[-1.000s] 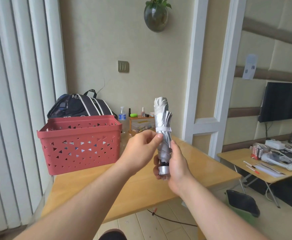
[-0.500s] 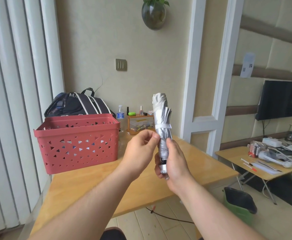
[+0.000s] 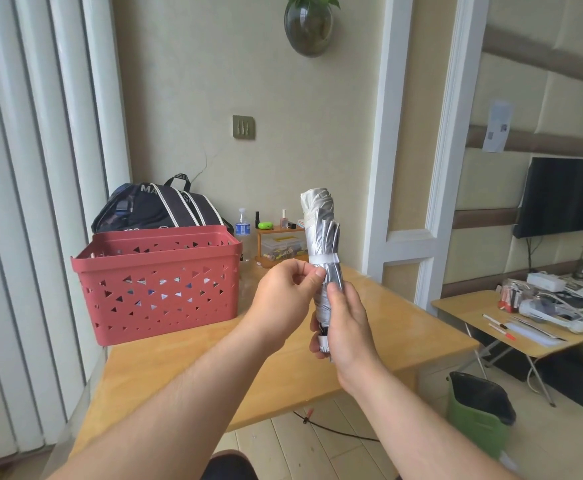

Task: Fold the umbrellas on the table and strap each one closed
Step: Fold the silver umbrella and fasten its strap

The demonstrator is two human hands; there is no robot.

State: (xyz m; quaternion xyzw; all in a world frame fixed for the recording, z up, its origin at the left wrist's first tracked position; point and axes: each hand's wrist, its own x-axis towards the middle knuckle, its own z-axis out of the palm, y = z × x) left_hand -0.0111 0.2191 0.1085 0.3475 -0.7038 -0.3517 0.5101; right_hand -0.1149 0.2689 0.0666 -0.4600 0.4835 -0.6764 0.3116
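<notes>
Our left hand (image 3: 285, 294) pinches the end of the white strap (image 3: 324, 259) against the folded silver umbrella (image 3: 321, 237). Our right hand (image 3: 347, 327) is closed around its lower shaft and holds it upright over the table's middle. Over the last second little has shifted; the strap stays wrapped, so we judge the fastening nearly done. On the wooden table (image 3: 186, 368), a red basket (image 3: 158, 278) sits near the far left corner, a backpack (image 3: 160, 209) behind it.

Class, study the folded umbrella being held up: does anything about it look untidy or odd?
Slightly. On the silver umbrella, pleats flare unevenly above the white strap. The left hand pinches the strap's end; the right hand holds the lower part upright.
</notes>
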